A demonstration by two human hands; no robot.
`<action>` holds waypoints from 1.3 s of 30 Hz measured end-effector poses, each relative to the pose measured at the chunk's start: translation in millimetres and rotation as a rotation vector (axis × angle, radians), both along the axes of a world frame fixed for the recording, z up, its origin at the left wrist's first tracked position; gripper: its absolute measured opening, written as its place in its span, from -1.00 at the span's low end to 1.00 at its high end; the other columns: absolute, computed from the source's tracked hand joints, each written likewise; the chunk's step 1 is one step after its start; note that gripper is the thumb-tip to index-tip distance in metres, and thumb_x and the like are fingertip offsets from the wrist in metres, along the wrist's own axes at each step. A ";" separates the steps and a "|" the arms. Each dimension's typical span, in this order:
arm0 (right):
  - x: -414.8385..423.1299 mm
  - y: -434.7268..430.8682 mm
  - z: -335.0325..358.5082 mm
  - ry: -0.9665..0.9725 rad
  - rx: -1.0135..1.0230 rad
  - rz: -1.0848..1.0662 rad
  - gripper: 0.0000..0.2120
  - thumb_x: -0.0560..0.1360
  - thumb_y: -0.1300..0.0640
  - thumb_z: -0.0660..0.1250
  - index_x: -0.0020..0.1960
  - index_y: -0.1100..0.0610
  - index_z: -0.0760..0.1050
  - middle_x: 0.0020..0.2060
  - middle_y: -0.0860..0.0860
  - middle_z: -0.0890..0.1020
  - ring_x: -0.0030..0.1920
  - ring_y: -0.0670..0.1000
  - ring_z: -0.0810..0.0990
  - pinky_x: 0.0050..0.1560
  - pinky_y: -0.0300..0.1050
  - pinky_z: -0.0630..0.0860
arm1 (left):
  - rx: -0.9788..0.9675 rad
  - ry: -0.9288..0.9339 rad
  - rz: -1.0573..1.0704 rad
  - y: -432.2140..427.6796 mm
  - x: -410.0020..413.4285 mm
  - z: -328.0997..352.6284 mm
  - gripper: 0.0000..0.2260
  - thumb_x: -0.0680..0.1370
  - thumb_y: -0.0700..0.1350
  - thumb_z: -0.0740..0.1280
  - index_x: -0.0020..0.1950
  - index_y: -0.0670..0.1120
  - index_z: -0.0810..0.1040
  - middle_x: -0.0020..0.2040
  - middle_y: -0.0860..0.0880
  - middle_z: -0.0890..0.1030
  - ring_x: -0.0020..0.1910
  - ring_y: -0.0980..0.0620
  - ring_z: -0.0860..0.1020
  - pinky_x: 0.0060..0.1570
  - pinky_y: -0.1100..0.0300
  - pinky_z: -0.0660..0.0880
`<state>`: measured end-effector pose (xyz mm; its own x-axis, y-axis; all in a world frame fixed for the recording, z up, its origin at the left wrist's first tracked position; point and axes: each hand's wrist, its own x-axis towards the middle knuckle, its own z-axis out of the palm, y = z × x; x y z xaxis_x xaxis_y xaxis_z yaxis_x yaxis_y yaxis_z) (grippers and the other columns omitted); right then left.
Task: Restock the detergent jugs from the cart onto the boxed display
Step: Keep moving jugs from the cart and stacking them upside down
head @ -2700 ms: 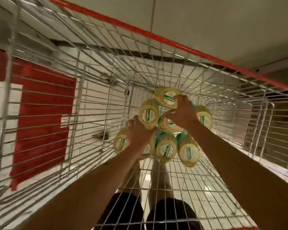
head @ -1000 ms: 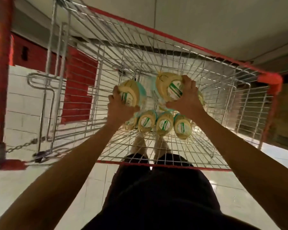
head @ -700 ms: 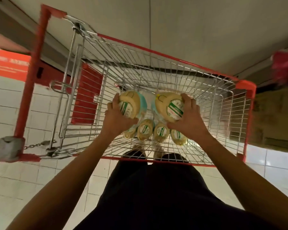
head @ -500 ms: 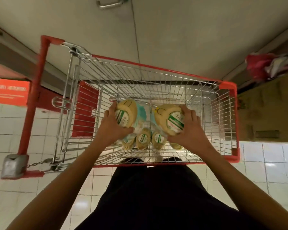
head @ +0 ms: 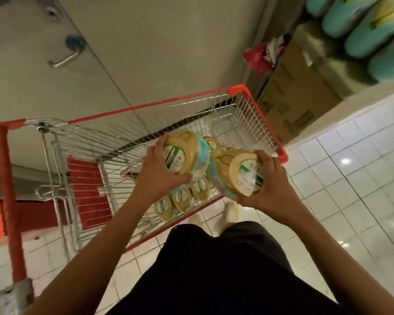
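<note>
White floor tiles [head: 350, 178] lie open right of the red-rimmed cart [head: 146, 108]. Over its basket the left hand [head: 156, 176] grips a jug [head: 184, 153], and the right hand [head: 271, 192] grips a second jug [head: 239, 173] over the near right corner, above the spare jugs [head: 182, 198]. Both held jugs sat lower inside the basket half a second ago; cardboard boxes [head: 291, 92] topped with teal jugs [head: 362, 32] now show far right.

A shopping cart [head: 146, 108] stands before the person. Above its basket the left hand [head: 156, 176] holds one detergent jug [head: 184, 153] and the right hand [head: 271, 192] holds a second jug [head: 239, 173], side by side. More jugs [head: 182, 198] lie inside, beneath them. Cardboard boxes [head: 291, 92] right of the cart carry display jugs [head: 362, 26].
</note>
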<state>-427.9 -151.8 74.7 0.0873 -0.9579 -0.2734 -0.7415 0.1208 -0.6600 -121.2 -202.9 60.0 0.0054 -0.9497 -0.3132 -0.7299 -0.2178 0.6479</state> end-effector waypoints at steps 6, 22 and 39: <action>-76.4 57.7 16.7 0.020 -0.056 -0.219 0.19 0.15 -0.27 0.60 0.63 -0.13 0.06 0.31 -0.13 0.32 0.26 0.00 0.33 0.26 0.05 0.47 | -0.045 0.068 -0.209 -6.9 -96.9 20.5 0.18 0.12 0.39 0.51 0.63 0.36 -0.04 0.43 0.06 0.29 0.33 0.01 0.39 0.28 -0.08 0.48; -348.4 94.8 48.1 0.040 -0.076 -0.410 0.20 0.17 -0.32 0.52 0.67 -0.07 0.05 0.39 -0.14 0.30 0.31 -0.09 0.27 0.32 0.07 0.50 | -0.164 0.117 -0.450 -37.7 -409.5 25.8 0.20 0.24 0.17 0.71 0.62 0.46 -0.05 0.53 0.01 0.27 0.33 0.05 0.38 0.22 0.04 0.42; -550.7 -90.5 139.7 0.031 -0.298 -0.347 0.13 0.13 -0.33 0.56 0.59 -0.25 0.10 0.20 -0.32 0.32 0.25 -0.13 0.36 0.13 -0.19 0.47 | -0.425 0.178 -0.457 -239.6 -604.8 139.5 0.09 0.13 0.40 0.53 0.61 0.45 0.13 0.35 0.21 0.32 0.30 0.24 0.40 0.26 0.19 0.38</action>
<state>-978.5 -242.4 214.5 -0.2567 -0.9663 0.0207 -0.7104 0.1741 -0.6819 -726.0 -442.5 199.5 -0.4458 -0.8854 0.1313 -0.5619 0.3910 0.7290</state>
